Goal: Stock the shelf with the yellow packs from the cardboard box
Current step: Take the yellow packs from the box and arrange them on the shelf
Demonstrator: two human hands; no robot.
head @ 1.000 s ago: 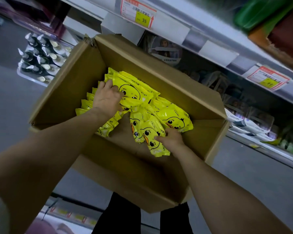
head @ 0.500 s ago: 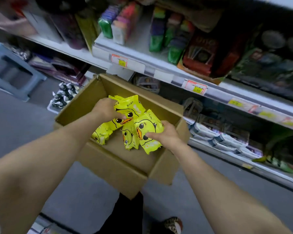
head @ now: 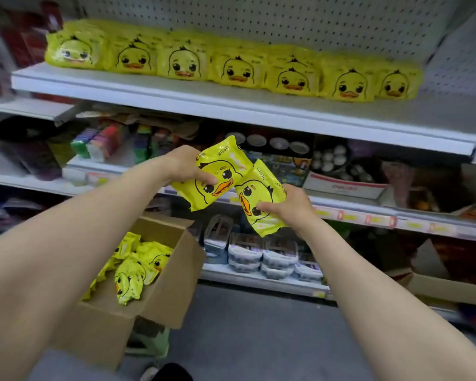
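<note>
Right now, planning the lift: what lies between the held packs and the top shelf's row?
Head view: between held packs and shelved row run the top shelf's front edge and round tins.

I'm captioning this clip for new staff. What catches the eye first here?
A row of yellow duck-face packs lines the top shelf. Mid-frame, below it, the left hand holds one pack and the right hand a second pack, side by side. At lower left, an open cardboard box holds more packs.
</note>
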